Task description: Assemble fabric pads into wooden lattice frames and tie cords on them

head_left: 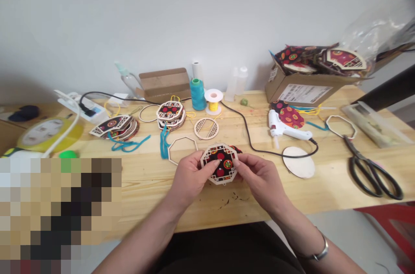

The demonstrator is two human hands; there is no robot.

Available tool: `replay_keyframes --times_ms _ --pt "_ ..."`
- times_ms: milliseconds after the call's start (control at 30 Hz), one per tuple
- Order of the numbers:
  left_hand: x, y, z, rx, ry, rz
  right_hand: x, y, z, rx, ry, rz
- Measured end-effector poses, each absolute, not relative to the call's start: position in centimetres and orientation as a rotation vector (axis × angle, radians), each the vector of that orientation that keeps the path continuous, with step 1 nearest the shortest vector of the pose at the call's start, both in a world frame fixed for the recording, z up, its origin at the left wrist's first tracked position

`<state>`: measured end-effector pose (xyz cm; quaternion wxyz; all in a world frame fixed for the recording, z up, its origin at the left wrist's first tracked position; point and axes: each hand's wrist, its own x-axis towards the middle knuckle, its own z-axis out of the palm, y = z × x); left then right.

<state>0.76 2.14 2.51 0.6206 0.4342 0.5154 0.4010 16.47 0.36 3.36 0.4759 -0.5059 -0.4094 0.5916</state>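
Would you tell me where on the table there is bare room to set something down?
Bare wood shows beside the left hand, on its left, and between the white disc and the scissors. It is crowded farther back, from the power strip past the teal spool to the filled cardboard box.

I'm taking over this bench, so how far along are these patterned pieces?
Looks done: the octagonal stack and fan-shaped stack, whose top pieces have patterned fabric in pale frames.
In hand: left hand and right hand hold a framed octagonal piece.
Probably left: the bare octagonal frame and round lattice frame, both without fabric. The total wanted isn't visible.
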Motion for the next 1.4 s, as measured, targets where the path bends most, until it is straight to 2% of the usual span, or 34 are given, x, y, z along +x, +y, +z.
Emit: replay_keyframes --times_ms 267,633,700,800,900,967,1100,1400 --pt "0.4 2.2 2.1 0.859 0.979 1.037 17.1 0.6 3.2 -1.322 -0.952 1.39" --pt "0.2 2.3 1.5 0.996 1.114 1.058 17.3 0.6 2.6 -1.306 -1.063 1.3" --pt "0.2 2.3 1.5 1.006 1.159 1.098 17.4 0.5 2.5 -1.308 -1.13 1.15" --pt "0.3 2.3 1.6 0.946 1.148 1.166 17.6 0.3 2.3 -1.27 -1.327 0.682" --pt "0.4 2.2 1.7 0.873 0.96 1.157 17.7 0.1 1.8 -1.153 -1.566 0.239" --pt "0.4 2.1 1.7 0.87 0.793 1.122 17.5 -0.1 1.4 -1.062 -1.697 0.082" --pt "0.2 1.9 1.7 0.866 0.659 1.078 17.0 -0.8 0.8 -0.954 -1.873 -0.033" --pt "-0.1 1.7 2.8 0.725 0.64 1.054 16.3 -1.5 2.1 -0.938 -2.02 0.073"
